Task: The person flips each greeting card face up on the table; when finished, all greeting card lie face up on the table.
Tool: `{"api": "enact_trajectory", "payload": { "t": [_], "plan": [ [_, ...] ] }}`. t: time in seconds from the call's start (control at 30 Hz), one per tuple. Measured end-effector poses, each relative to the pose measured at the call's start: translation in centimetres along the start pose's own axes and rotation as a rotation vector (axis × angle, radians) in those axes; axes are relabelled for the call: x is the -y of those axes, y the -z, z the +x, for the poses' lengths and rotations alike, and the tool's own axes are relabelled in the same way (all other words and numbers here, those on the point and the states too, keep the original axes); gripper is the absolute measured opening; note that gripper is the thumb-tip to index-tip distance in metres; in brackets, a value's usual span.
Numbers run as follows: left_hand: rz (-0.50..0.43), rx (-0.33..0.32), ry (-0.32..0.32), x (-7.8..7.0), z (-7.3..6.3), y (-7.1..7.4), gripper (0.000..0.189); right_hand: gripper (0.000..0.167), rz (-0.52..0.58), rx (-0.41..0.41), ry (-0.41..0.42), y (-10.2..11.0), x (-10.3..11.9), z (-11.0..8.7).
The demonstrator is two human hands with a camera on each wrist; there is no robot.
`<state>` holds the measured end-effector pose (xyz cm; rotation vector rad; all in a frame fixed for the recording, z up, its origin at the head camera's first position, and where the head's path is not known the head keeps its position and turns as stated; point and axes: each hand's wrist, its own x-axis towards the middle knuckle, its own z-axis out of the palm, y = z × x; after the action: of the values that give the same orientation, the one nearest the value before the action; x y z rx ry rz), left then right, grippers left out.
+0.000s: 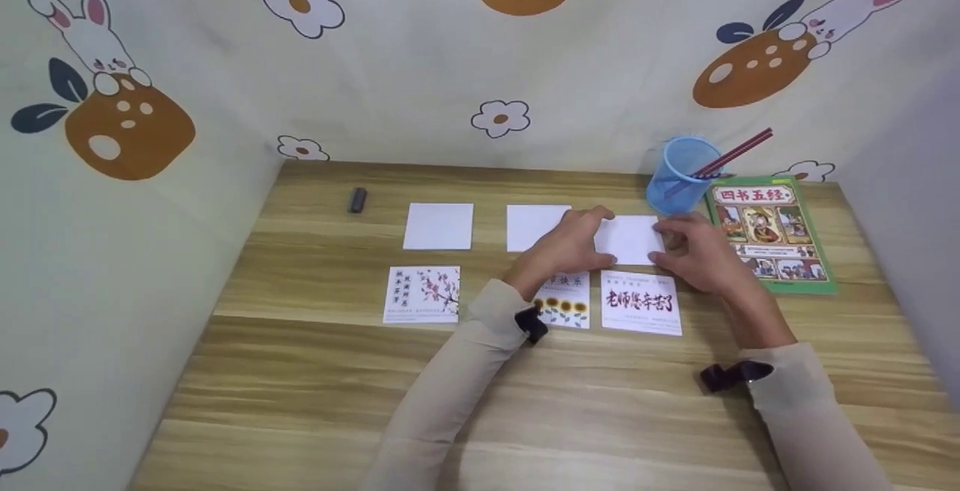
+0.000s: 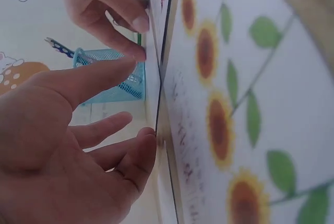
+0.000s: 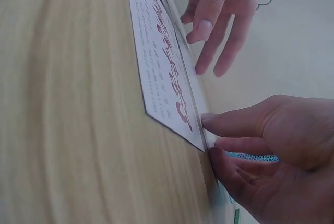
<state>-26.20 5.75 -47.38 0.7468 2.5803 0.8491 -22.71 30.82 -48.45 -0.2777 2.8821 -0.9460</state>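
Observation:
A white square card (image 1: 628,240) lies on the wooden table at the right of the back row. My left hand (image 1: 571,242) spans its left edge, thumb by the near corner and fingers by the far one. At its right edge, the thumb and bent fingertips of my right hand (image 1: 697,249) touch the card with a gap between them. Just in front lies a card with red Chinese writing (image 1: 641,302). Beneath my left wrist is a sunflower card (image 1: 562,311), partly covered. My left hand also hides part of the middle blank card (image 1: 534,227).
Another blank card (image 1: 439,226) and a blossom card (image 1: 422,294) lie to the left. A dark eraser-like block (image 1: 358,200) sits at the back left. Behind my right hand stand a blue mesh pen cup (image 1: 667,183) with pencils and a green-bordered book (image 1: 810,251).

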Motion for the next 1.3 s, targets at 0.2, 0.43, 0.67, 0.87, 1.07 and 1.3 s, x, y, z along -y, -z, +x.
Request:
{"api": "enact_trajectory", "payload": {
  "t": [0.2,0.43,0.67,0.87,1.07,1.3],
  "plan": [
    [0.013,-0.039,0.074,-0.4,0.0,-0.5,0.073,0.055,0.013,0.006,0.007,0.1,0.1,-0.1],
    [-0.167,-0.095,0.180,-1.1,-0.6,0.5,0.069,0.059,0.064,0.066,-0.103,0.6,0.7,-0.1],
    [-0.361,-0.113,0.203,-1.3,-0.7,0.6,0.071,0.056,0.062,0.056,-0.108,0.0,1.7,-0.2],
    [-0.541,-0.151,0.237,-1.2,-0.6,0.5,0.073,0.054,0.062,0.043,-0.080,-0.6,2.0,-0.3],
    [-0.784,-0.137,0.244,-0.7,-0.5,0.7,0.070,0.058,0.061,0.048,-0.083,-0.5,2.0,-0.2],
    [-0.706,-0.137,0.292,-0.8,-0.8,1.1,0.071,0.061,0.088,0.008,-0.112,-0.1,2.2,-0.3]
  ]
}}
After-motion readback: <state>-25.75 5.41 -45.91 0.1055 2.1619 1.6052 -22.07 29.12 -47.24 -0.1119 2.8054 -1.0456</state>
